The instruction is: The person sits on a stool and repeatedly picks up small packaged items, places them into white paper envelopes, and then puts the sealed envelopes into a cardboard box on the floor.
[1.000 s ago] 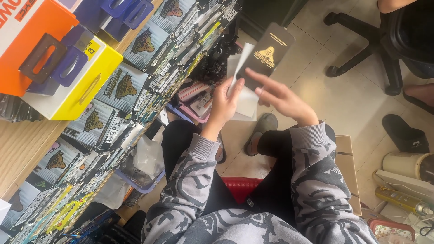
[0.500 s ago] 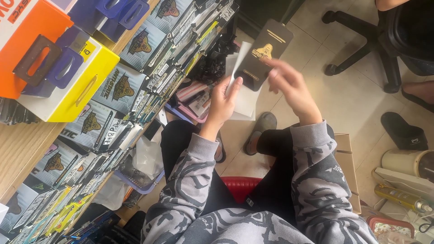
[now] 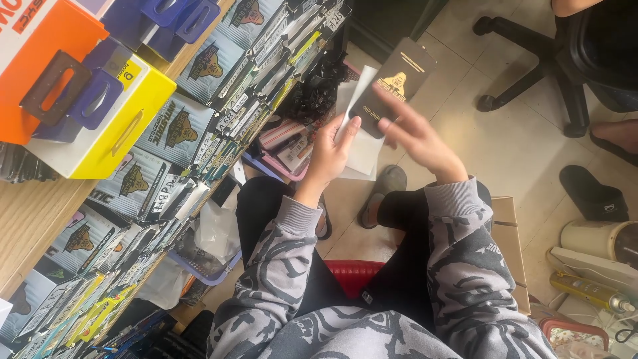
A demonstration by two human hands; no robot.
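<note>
Two hands work at twelve o'clock: the left hand [image 3: 330,154] still pinches a white sheet [image 3: 359,100], while the right hand [image 3: 415,138], fingers now spread, has shifted below the black packet [image 3: 395,83], its hold unclear.

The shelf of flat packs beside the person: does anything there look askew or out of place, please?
Yes. The flat packs lean and overlap unevenly instead of standing square. The left hand holds a white sheet; the right hand holds a black pack.
</note>
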